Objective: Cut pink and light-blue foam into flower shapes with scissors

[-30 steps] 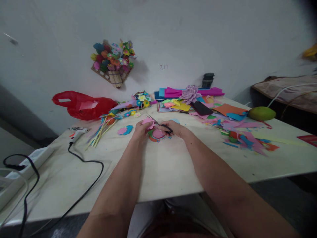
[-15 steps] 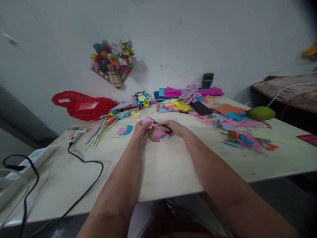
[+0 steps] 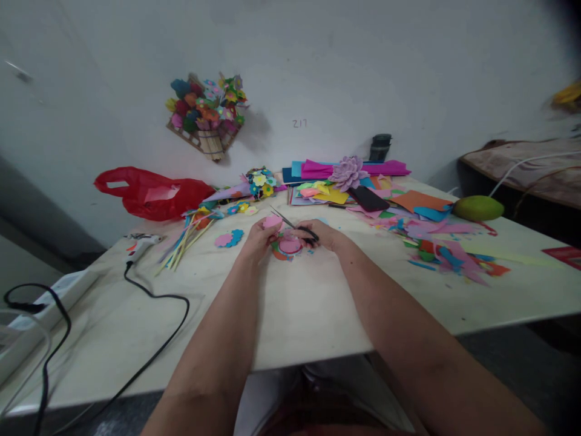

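My left hand (image 3: pixel 259 237) pinches a pink paper piece (image 3: pixel 272 221) over the middle of the table. Black-handled scissors (image 3: pixel 307 232) are in my right hand (image 3: pixel 323 233), their blades pointing up and left beside the pink piece. Just below both hands, a round pink piece (image 3: pixel 290 244) lies among green and orange scraps (image 3: pixel 282 255). To the left of my left hand, a pink cutout (image 3: pixel 223 240) and a blue scalloped cutout (image 3: pixel 236 237) overlap on the table.
A glue gun (image 3: pixel 144 244) with a black cord, a power strip (image 3: pixel 68 290) and a red bag (image 3: pixel 166 197) are on the left. Paper sheets, a dark phone (image 3: pixel 368 198), scraps (image 3: pixel 458 257) and a green fruit (image 3: pixel 478 208) lie right. Paper flowers (image 3: pixel 209 109) hang on the wall.
The pink piece has turned and shifted slightly in my left hand. The scissor blades have moved a little and now show more clearly, spread apart.
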Tool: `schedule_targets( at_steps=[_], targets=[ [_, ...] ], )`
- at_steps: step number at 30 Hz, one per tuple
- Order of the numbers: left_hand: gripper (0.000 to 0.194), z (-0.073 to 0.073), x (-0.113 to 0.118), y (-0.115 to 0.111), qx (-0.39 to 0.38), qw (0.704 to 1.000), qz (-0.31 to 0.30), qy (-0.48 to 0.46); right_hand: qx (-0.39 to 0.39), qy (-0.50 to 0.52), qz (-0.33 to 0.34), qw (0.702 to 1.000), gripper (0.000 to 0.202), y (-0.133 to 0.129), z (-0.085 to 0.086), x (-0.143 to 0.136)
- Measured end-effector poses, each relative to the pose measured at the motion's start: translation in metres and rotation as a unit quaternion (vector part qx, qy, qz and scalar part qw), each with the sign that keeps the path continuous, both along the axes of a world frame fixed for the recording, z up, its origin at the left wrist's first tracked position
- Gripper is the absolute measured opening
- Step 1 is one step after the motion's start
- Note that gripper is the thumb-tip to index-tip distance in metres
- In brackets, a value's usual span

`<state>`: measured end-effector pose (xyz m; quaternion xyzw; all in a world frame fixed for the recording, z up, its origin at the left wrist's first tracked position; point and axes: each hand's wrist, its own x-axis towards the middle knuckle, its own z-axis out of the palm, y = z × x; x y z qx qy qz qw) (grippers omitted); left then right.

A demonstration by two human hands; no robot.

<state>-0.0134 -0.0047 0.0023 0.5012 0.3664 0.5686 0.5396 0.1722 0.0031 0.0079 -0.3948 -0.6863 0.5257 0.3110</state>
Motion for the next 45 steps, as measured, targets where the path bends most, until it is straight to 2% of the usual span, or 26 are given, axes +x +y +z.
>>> schedule_targets(
  at_steps=[5, 14, 33, 45],
  targets=[
    [0.039, 0.003, 0.0, -0.002, -0.009, 0.999, -0.03, 0.006, 0.002, 0.003, 0.005, 1.0, 0.025, 0.001, -0.002, 0.001],
    [0.039, -0.001, -0.003, 0.003, -0.011, 1.0, 0.014, 0.005, 0.022, 0.026, 0.035, 0.999, 0.031, 0.013, -0.014, 0.004],
    [0.035, -0.003, -0.003, 0.005, -0.04, 0.998, 0.029, -0.046, 0.02, 0.005, 0.036, 0.999, 0.021, 0.01, -0.012, 0.002],
    [0.028, -0.004, -0.002, 0.007, -0.043, 0.996, 0.041, -0.072, 0.03, 0.001, 0.043, 0.999, 0.025, 0.008, -0.01, 0.001]
  ],
)
